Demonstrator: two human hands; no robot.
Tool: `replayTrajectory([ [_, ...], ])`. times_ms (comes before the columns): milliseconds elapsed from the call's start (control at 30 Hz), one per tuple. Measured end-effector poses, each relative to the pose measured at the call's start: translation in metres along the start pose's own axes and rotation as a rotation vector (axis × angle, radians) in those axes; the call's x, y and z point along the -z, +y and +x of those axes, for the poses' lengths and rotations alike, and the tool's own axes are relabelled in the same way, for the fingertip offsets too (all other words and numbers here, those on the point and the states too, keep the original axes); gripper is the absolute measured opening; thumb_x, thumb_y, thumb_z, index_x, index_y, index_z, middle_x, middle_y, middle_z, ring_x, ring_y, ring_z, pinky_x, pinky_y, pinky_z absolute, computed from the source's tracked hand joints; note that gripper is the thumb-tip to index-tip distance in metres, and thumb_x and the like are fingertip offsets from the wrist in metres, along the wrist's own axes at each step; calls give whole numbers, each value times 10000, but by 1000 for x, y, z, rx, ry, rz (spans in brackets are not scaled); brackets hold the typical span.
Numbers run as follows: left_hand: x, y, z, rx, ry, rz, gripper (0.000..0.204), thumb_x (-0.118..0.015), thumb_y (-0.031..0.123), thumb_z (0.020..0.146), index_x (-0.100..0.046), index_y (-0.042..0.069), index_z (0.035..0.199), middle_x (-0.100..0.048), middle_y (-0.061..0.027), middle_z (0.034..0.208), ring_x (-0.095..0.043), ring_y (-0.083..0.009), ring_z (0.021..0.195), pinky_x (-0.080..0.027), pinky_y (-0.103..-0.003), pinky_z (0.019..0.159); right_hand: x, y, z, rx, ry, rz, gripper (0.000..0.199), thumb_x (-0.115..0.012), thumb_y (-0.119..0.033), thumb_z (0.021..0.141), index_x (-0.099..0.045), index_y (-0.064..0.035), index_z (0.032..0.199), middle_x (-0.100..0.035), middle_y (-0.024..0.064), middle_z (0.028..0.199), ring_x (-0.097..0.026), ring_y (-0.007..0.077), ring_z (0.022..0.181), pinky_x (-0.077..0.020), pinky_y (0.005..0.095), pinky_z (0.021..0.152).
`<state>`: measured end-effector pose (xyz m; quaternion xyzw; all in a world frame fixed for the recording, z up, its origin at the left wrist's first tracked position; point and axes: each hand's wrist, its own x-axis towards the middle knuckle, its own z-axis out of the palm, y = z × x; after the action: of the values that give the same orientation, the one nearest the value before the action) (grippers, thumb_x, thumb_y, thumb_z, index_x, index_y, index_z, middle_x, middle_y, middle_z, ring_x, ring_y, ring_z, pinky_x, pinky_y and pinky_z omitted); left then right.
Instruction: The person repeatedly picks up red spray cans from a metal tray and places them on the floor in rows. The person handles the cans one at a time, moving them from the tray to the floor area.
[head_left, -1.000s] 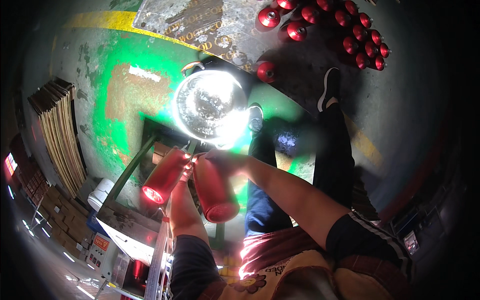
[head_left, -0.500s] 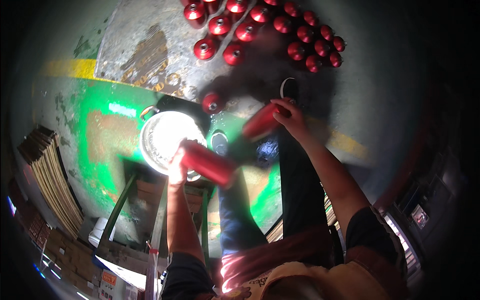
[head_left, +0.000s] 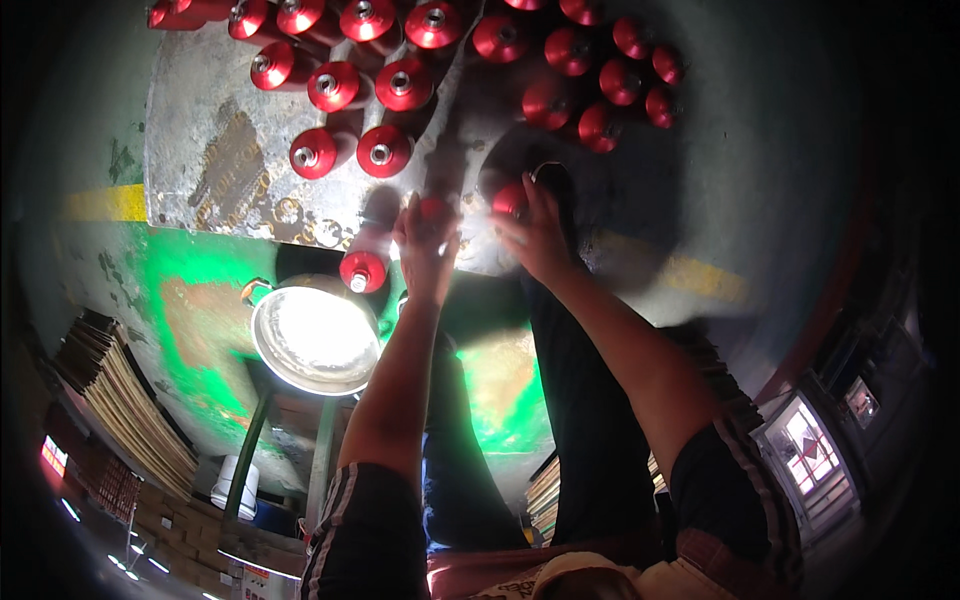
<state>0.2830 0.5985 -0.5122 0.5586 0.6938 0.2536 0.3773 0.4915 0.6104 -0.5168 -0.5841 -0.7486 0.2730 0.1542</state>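
Note:
My left hand (head_left: pixel 428 255) is closed around a red metal cylinder (head_left: pixel 432 208), mostly hidden by my fingers and blurred. Beside it, my right hand (head_left: pixel 538 235) grips the top of another red cylinder (head_left: pixel 509 200), whose lower part is in shadow. Both hands are low over the near edge of a grey sheet (head_left: pixel 230 215) on the floor. Just left of my left hand stands a single red cylinder (head_left: pixel 362 271) with a pale neck. Further off, several upright red cylinders (head_left: pixel 384 151) with domed shoulders and metal necks stand in loose rows.
A round metal basin (head_left: pixel 262 345) with a handle, glaring white inside, lies left of my left forearm. Stacked flat boards (head_left: pixel 125 400) lean at the far left, near a white bucket (head_left: pixel 236 487). My legs (head_left: pixel 590 400) straddle the green-stained floor (head_left: pixel 190 330).
Both hands have moved forward with their red cylinders, from over the basin and my feet to the sheet's near edge. The cylinders, tilted before, are now held by their tops.

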Motion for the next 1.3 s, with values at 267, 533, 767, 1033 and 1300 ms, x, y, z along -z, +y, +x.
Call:
replayTrajectory([
  [267, 49, -4, 61, -168, 161, 239, 419, -769, 148, 758, -707, 181, 1171, -324, -198, 1536, -420, -406, 1303, -372, -467, 1060, 81, 64, 38, -324, 270, -213, 598, -764, -288, 809, -568, -327, 1372, -278, 272, 1537, -301, 448, 1396, -299, 520, 1102],
  [533, 20, -32, 124, -248, 188, 270, 426, -823, 214, 719, -731, 283, 1129, -345, -110, 1494, -449, -302, 1243, -375, -426, 1045, 35, 122, 79, -291, 422, -178, 537, -770, -270, 790, -603, -345, 1294, -319, 251, 1464, -380, 454, 1311, -400, 509, 1052],
  [767, 85, 4, 107, -278, 187, 37, 387, -824, 67, 700, -751, 175, 1065, -496, -141, 1380, -543, -328, 1206, -450, -395, 1011, 125, 95, 51, -220, 330, -132, 500, -793, -151, 744, -670, -218, 1224, -577, 154, 1276, -515, 354, 1214, -435, 446, 1028],
  [1033, 262, -52, -67, 402, 40, -1041, 538, -619, 224, 929, -474, 12, 1402, -550, -119, 1345, -540, -225, 1207, -391, -374, 1071, 177, -52, -47, -635, -287, 956, 511, -735, -191, 858, -571, -81, 1329, -545, 78, 1341, -520, 186, 1228, -407, 339, 1070],
  [1300, 277, -172, -226, 667, -114, -1950, 531, -534, 357, 967, -480, 43, 1392, -547, -160, 1348, -576, -289, 1120, -493, -405, 925, -65, -220, -109, -626, -1088, 2011, 463, -560, -308, 953, -472, -128, 1370, -537, 119, 1326, -555, 232, 1192, -481, 428, 995],
])
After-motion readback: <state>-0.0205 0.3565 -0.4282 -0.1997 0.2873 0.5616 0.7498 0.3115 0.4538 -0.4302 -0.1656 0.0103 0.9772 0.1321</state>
